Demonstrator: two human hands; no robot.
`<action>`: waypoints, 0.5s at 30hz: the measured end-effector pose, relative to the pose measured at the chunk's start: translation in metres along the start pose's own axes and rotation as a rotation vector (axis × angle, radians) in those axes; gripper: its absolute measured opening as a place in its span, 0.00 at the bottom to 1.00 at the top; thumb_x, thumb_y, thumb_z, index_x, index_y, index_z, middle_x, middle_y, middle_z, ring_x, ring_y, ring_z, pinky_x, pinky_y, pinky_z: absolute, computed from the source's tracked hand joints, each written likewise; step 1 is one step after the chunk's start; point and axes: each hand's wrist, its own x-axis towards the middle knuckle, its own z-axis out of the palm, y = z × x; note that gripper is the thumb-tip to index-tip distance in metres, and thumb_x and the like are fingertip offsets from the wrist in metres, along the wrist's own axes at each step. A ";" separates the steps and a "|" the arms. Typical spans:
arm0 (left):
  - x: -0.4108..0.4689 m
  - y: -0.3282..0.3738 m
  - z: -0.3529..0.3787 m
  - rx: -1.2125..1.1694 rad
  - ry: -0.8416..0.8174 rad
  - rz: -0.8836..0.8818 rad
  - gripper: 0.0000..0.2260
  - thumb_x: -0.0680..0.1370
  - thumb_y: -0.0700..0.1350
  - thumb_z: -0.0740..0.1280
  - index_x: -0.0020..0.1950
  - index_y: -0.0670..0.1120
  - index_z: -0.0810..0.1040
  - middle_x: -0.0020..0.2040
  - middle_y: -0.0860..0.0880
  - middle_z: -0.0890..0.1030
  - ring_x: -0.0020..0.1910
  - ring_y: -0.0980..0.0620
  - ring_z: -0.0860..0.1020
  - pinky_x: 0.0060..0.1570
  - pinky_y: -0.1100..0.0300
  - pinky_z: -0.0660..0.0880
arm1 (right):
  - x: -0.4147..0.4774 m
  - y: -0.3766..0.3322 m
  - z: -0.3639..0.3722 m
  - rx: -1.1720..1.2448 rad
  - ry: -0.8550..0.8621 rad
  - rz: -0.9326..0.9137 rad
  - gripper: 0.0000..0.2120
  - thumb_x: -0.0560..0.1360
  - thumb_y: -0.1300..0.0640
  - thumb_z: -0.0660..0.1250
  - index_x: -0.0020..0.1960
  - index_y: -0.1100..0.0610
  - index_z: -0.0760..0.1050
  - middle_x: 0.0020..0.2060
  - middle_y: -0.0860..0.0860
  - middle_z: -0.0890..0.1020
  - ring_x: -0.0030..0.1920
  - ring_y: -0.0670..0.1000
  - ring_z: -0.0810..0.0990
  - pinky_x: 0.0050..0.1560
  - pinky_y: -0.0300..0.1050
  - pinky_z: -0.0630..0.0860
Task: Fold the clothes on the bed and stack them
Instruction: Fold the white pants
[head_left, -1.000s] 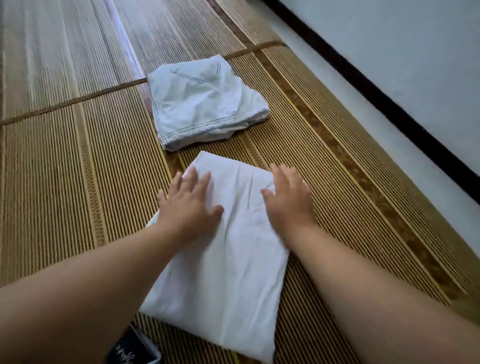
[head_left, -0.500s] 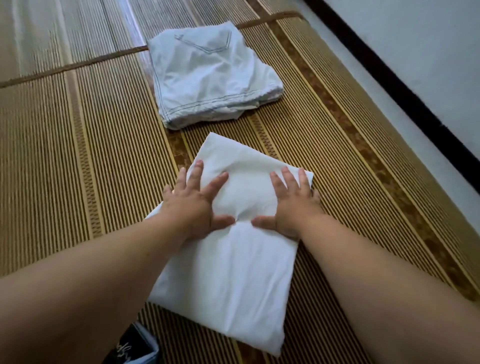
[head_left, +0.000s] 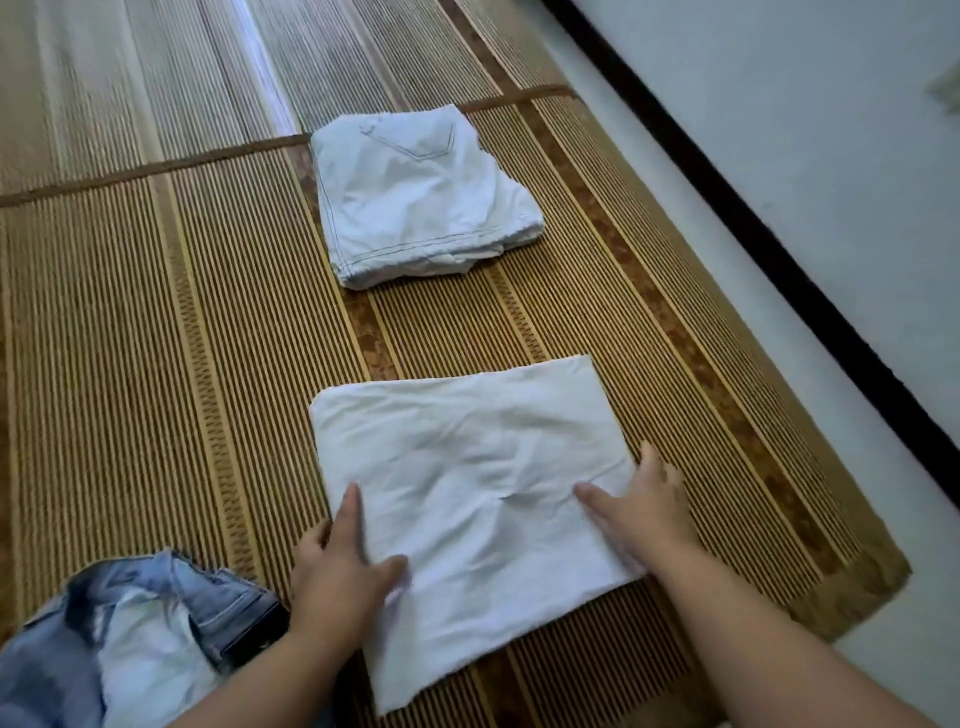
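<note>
The white cloth (head_left: 467, 493) lay folded into a flat block on the striped mat (head_left: 156, 364), close to the person. The folded pale pants (head_left: 415, 197) sat farther up the mat, apart from it. The left hand (head_left: 337, 566) was at the cloth's left side and the right hand (head_left: 641, 514) at its right side. Both hands were spread open with mostly straight fingers. Each thumb lay on top of the cloth and the fingers ran along its edge. I could not tell if any fingers were tucked under. The cloth looked soft, thin and light, with small wrinkles in the middle, so it would likely flop open if lifted by one corner. It seemed best to hold it by both sides, or to slide flat hands under it. Some blue jeans (head_left: 130, 623) lay in a heap at the near left, not folded. The mat looked flat and firm, with thin ridges. A pale wall (head_left: 831, 156) with a dark strip (head_left: 727, 218) along its bottom ran down the right side.
</note>
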 end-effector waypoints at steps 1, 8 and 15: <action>0.000 0.000 0.004 -0.075 -0.006 -0.006 0.42 0.72 0.47 0.74 0.76 0.64 0.51 0.68 0.46 0.59 0.60 0.44 0.67 0.68 0.47 0.64 | 0.010 0.001 -0.003 0.143 -0.046 -0.005 0.50 0.67 0.39 0.74 0.77 0.56 0.51 0.71 0.57 0.66 0.69 0.59 0.67 0.68 0.56 0.66; 0.013 0.005 0.015 -0.313 0.047 0.040 0.38 0.76 0.41 0.70 0.76 0.63 0.53 0.75 0.51 0.64 0.64 0.49 0.71 0.65 0.51 0.69 | 0.062 -0.003 -0.015 0.501 -0.346 -0.082 0.15 0.66 0.54 0.78 0.49 0.56 0.78 0.44 0.52 0.85 0.36 0.48 0.85 0.30 0.39 0.77; 0.007 0.023 0.015 -0.420 0.147 -0.090 0.35 0.77 0.32 0.64 0.76 0.59 0.59 0.72 0.47 0.69 0.27 0.53 0.75 0.23 0.61 0.71 | 0.063 -0.017 -0.032 0.643 -0.612 -0.053 0.22 0.69 0.67 0.73 0.60 0.59 0.70 0.50 0.57 0.82 0.45 0.55 0.84 0.36 0.46 0.80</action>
